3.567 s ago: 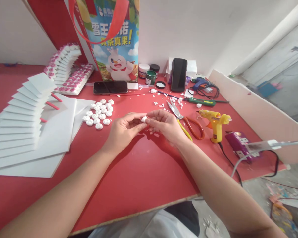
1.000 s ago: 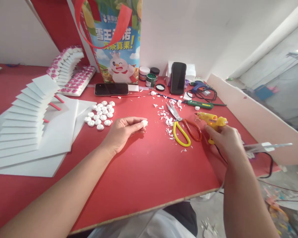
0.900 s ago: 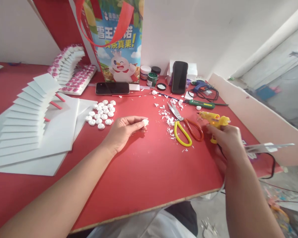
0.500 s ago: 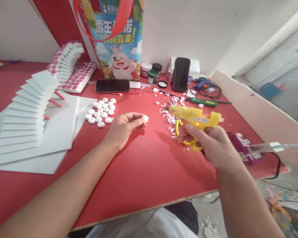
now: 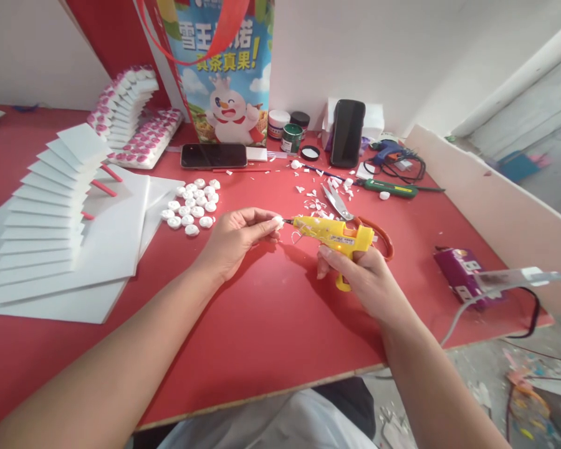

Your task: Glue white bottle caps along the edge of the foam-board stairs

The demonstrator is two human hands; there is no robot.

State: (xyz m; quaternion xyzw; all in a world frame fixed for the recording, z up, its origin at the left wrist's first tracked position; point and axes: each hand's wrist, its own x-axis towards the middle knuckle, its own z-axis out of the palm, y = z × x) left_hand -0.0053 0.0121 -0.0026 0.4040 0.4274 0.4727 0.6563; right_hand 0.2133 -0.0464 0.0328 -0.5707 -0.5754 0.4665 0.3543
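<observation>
Between thumb and fingertips, my left hand (image 5: 243,240) pinches a small white foam piece (image 5: 278,221) above the red table. My right hand (image 5: 355,271) is wrapped round the handle of a yellow hot glue gun (image 5: 330,232). The gun points left, and its dark nozzle meets the foam piece or sits right beside it. An orange-handled pair of scissors (image 5: 339,202) lies open behind the gun, partly covered by it. Left of my left hand is a cluster of small white round pieces (image 5: 191,204).
A white stepped board model (image 5: 47,212) stands at left, before a pink-and-white decorated one (image 5: 143,140). Behind are a printed bag (image 5: 227,81), paint jars (image 5: 290,138) and two phones (image 5: 214,156). White scraps, a green-handled tool (image 5: 390,188) and a purple box (image 5: 465,271) lie rightward.
My right hand has brought the glue gun left and slightly down, so its nozzle is at the foam piece. The scissors now show behind it. My left hand stays nearly in place.
</observation>
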